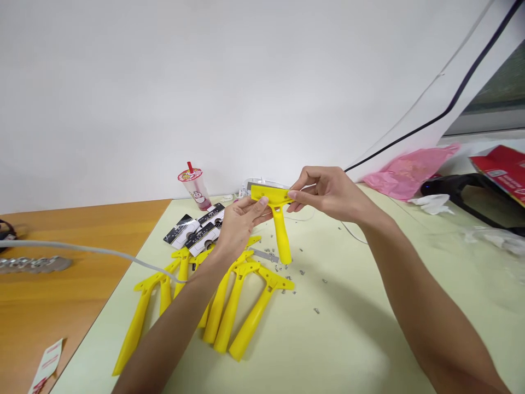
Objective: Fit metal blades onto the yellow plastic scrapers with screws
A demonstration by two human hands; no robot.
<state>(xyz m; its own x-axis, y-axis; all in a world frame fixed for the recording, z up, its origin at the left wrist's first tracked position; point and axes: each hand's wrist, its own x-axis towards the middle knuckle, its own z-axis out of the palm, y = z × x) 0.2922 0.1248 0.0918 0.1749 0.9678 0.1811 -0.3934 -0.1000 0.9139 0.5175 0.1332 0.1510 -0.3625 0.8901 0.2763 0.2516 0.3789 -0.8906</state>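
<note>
In my hands is a yellow plastic scraper handle [280, 230], its wide head held level and its grip pointing down. My left hand [240, 227] holds the left end of the head, and the fingertips of my right hand [324, 192] pinch the right end. Below lie several matching yellow handles [246, 309] in a loose heap. Small metal screws [296, 272] are scattered to the right of the heap. A thin metal blade [264, 255] lies beside it, partly hidden by the handles.
Several black-and-white packaged cards [192, 232] lie behind the heap on a pale green tabletop [348, 334]. A plastic drink cup [196, 189] stands at the back. A white cable [90, 249] crosses the wooden table [69, 298]. A pink plastic bag [406, 175] and a red box [502, 169] are at the right.
</note>
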